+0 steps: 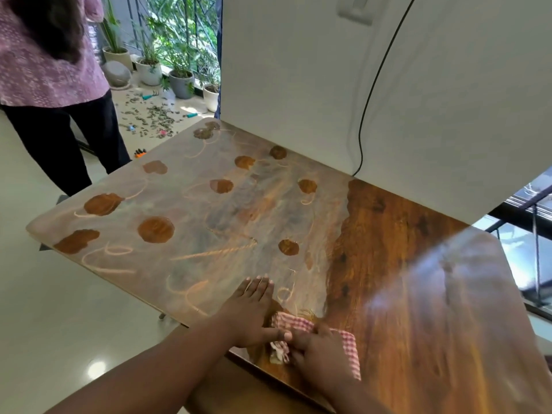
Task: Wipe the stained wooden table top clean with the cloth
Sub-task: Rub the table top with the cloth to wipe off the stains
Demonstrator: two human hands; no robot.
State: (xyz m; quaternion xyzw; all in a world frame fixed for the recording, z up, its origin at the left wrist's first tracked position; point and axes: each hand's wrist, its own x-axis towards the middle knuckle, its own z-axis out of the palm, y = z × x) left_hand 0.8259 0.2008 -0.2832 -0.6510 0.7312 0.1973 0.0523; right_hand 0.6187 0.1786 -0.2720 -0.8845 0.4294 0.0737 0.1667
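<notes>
Red-and-white checked cloth [301, 322] sits bunched at the near edge of the desk [397, 264], and your right hand [321, 352] lies on top of it with the fingers curled into the fabric, gripping it against the wood. Your left hand [249, 309] rests just beside the cloth on its left, palm down, fingers straight and close together, holding nothing; its thumb reaches toward the cloth and seems to touch your right hand. By my reading you are less than halfway through. The wood to the right of the cloth shows dark, glossy grain with no film on it, so that strip looks already wiped. Everything to the left and beyond your hands carries a pale, chalky haze [185, 222] with looping scribble marks and a scatter of round brown patches [156, 230] running out to the far left corner, and all of that is left to clear. Past the desk, a person in a pink patterned top [44, 64] stands on the floor, cut off at the top of the view, and potted plants [180, 80] line a doorway beyond. You cannot tell how much of the cloth lies under your right hand, nor how soiled it is. The near right part of the desk is washed out by glare and blur, so any residue there is hard to judge.
</notes>
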